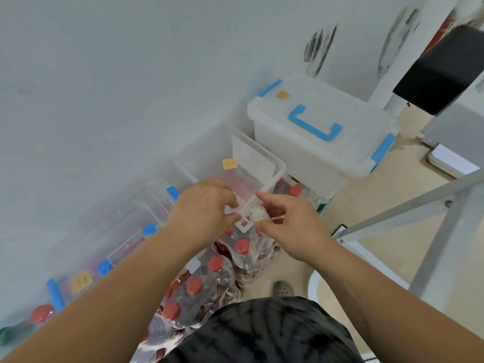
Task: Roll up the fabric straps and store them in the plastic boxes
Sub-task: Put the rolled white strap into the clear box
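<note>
Clear open-topped plastic box [283,167], near corner: left grip [207,205] is clamped on its rim. Right grip [285,218], thumb and forefinger apart, brackets a white ribbed roll [257,213] just outside that corner; whether it clamps cannot be told.

Behind the grip sits the open plastic box [282,169]; a lidded box [314,150] stands farther right. Bottle packs [218,273] lie beneath the grip.

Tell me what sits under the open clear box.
Red-capped bottles in shrink wrap lie under the open clear box; the left hand and right hand hide its near corner.
</note>
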The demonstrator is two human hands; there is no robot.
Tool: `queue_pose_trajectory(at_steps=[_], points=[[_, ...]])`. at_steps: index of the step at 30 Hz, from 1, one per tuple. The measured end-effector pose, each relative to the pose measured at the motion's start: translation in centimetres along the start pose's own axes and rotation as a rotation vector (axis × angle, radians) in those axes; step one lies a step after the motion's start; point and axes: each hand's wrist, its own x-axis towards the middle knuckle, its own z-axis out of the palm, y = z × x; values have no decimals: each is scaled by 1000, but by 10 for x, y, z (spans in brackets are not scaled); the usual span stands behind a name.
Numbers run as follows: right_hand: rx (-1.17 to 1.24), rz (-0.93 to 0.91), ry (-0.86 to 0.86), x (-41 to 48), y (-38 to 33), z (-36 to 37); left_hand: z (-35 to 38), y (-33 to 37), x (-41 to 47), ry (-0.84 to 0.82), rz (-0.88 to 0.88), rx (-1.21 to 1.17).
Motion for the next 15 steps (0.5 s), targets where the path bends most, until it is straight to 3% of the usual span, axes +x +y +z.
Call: queue_pose_trajectory(at_steps=[11,15], points=[[215,35,111,4,3,1,2,4,2,15,45,54],[388,71,126,1,0,3,-2,7,1,81,-12,-52]])
